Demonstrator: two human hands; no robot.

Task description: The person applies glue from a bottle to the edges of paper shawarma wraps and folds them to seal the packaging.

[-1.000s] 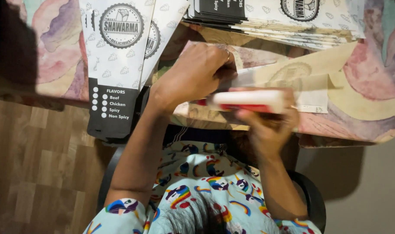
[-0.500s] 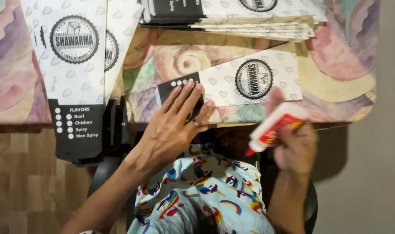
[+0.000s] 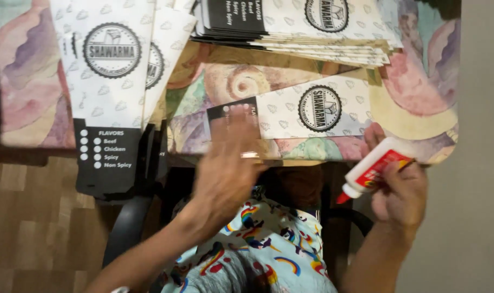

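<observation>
My left hand (image 3: 228,163) is blurred, its fingers apart and resting on the black end of a flat printed paper sleeve (image 3: 306,111) that lies on the table near its front edge. At the table's right corner my right hand (image 3: 401,190) grips a white glue bottle (image 3: 374,168) with a red label, its red tip pointing down and to the left, off the table. A ring shows on a finger of the left hand.
A stack of the same white and black sleeves (image 3: 312,27) lies at the back. More sleeves (image 3: 108,97) overhang the front edge at left. The table wears a pastel patterned cloth (image 3: 415,92). A dark chair arm (image 3: 125,228) and wooden floor (image 3: 35,228) show below.
My left hand has slid along the sleeve toward its black end and flattened it. The right hand has carried the glue bottle to the right, off the sleeve.
</observation>
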